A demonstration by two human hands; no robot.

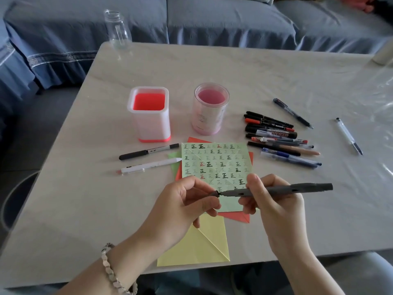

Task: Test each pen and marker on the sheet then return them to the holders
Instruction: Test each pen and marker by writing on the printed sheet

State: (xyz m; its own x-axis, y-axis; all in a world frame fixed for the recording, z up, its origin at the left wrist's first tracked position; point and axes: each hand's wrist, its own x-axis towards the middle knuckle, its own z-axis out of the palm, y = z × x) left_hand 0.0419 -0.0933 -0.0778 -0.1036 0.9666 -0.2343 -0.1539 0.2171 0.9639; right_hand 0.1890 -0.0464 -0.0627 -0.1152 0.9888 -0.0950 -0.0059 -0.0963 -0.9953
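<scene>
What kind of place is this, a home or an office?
Probably a home living room: a blue slipcovered sofa stands right behind the table, and a clear bottle sits at its far left corner, with pens lying loose.

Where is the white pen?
In the head view, the white pen lies on the table left of the green sheet, beside the black marker.

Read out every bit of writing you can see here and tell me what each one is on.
"正", handwritten many times in rows, mostly black, a few red: green sheet.
"ITEBOARD", its start hidden: marker right of the sheet.
Print on the black pen, white pen and round holder: too small or faint to read.
</scene>
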